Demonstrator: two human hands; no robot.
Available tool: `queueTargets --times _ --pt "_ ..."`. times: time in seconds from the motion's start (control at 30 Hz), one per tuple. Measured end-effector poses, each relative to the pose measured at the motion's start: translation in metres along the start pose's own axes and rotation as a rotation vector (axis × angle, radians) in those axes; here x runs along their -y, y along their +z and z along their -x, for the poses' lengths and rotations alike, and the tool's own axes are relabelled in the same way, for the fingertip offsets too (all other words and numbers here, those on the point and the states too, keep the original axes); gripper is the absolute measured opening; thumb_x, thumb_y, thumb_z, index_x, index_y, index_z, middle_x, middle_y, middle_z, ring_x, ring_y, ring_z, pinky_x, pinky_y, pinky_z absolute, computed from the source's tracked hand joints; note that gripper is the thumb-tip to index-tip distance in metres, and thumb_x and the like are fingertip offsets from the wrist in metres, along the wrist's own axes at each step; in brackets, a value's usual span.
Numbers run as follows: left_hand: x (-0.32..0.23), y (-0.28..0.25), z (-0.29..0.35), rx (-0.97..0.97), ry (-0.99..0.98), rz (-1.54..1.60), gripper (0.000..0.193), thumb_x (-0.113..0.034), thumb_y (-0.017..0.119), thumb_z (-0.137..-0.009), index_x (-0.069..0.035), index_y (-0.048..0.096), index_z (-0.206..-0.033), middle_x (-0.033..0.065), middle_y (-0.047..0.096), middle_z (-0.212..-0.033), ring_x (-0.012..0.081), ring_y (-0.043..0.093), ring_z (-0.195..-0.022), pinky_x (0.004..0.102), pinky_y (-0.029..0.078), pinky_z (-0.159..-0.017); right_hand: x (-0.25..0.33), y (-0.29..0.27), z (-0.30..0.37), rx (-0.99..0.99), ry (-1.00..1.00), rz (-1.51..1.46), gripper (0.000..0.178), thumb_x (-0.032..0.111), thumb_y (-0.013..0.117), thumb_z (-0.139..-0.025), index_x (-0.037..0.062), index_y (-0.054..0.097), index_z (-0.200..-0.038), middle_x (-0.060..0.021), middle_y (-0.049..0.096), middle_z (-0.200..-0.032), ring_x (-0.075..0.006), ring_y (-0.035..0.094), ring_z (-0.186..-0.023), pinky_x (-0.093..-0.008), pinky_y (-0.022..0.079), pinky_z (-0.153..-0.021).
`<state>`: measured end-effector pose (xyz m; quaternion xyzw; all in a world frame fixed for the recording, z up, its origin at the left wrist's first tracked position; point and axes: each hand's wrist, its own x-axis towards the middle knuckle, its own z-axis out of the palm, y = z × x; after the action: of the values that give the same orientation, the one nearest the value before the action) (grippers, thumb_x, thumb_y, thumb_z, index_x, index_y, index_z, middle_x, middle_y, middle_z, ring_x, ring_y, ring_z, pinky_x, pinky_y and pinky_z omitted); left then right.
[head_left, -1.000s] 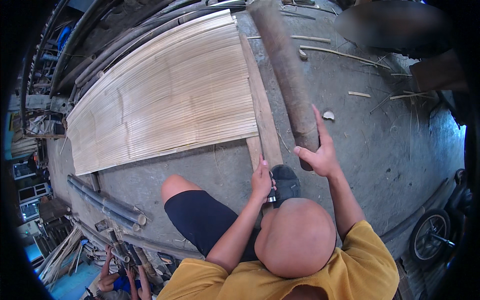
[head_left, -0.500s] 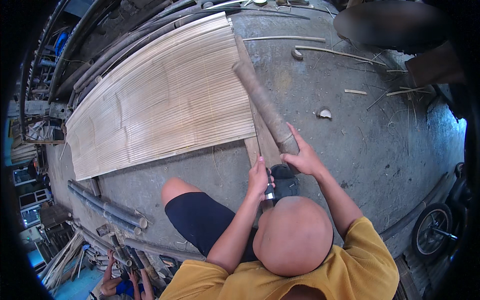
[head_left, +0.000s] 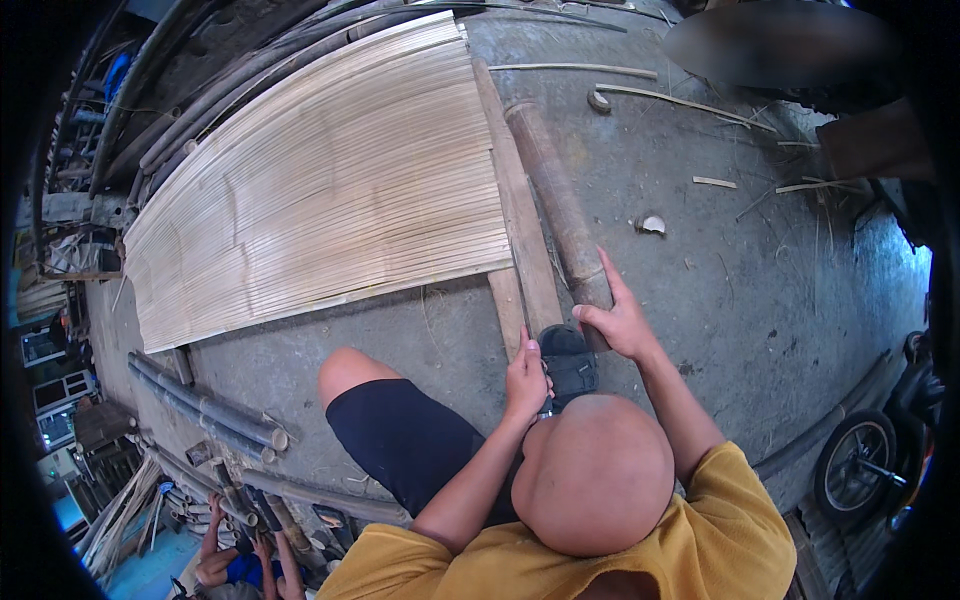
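Observation:
My right hand [head_left: 622,318] grips the near end of a thick brown bamboo section [head_left: 562,195], thumb and fingers spread around it. The bamboo slants away from me, just right of a long wooden board [head_left: 527,215]. Closed around a black-handled tool [head_left: 547,406], my left hand [head_left: 527,382] is beside my dark sandal [head_left: 570,362]. A metal band shows on the tool below the hand; the rest of it is mostly hidden. Left of the board spreads a large mat of pale, narrow slats [head_left: 330,190].
My bent knee [head_left: 595,475] is close below both hands. Bamboo offcuts [head_left: 650,225] and thin strips [head_left: 715,182] are scattered over the concrete floor on the right. Dark poles [head_left: 205,405] lie at left. A motorcycle wheel [head_left: 857,465] stands at right; another person's arms [head_left: 270,555] show lower left.
The bamboo's far end has swung right, off the board's line. My left hand has drawn slightly toward me with the tool, and my right hand has shifted a little right.

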<state>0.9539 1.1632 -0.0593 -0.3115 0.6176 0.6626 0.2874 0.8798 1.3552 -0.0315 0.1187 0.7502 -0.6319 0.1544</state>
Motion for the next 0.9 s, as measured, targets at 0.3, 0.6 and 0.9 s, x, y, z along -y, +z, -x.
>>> queueTargets --times 0.3,0.6,0.9 --pt "0.041 -0.004 -0.022 -0.019 0.075 -0.002 0.058 -0.041 0.042 -0.110 -0.019 0.026 -0.162 -0.0008 0.047 -0.070 0.0069 0.049 -0.048 0.0260 0.045 -0.040 0.170 -0.058 0.000 -0.261 -0.582 0.122 0.091 0.020 0.077 -0.076 0.0073 0.036 -0.157 -0.0209 0.053 -0.145 -0.0307 0.056 -0.131 -0.0409 0.045 -0.108" --pt "0.049 -0.018 -0.033 -0.002 0.115 -0.071 0.058 -0.040 0.042 -0.110 -0.019 0.027 -0.162 -0.0008 0.046 -0.068 0.0078 0.047 -0.046 0.0270 0.044 -0.039 -0.015 -0.020 -0.007 0.276 0.214 0.663 0.105 0.031 0.072 -0.071 0.0281 0.021 -0.163 -0.0322 0.058 -0.134 -0.0478 0.065 -0.106 -0.0532 0.054 -0.093" --pt "0.049 -0.015 -0.027 -0.012 0.008 0.083 0.060 -0.042 0.042 -0.110 -0.019 0.025 -0.163 -0.0002 0.048 -0.071 0.0087 0.048 -0.046 0.0277 0.043 -0.039 0.181 -0.044 -0.016 -0.319 -0.732 0.227 0.097 0.026 0.075 -0.075 0.0170 0.029 -0.160 -0.0214 0.059 -0.142 -0.0418 0.064 -0.119 -0.0460 0.053 -0.102"
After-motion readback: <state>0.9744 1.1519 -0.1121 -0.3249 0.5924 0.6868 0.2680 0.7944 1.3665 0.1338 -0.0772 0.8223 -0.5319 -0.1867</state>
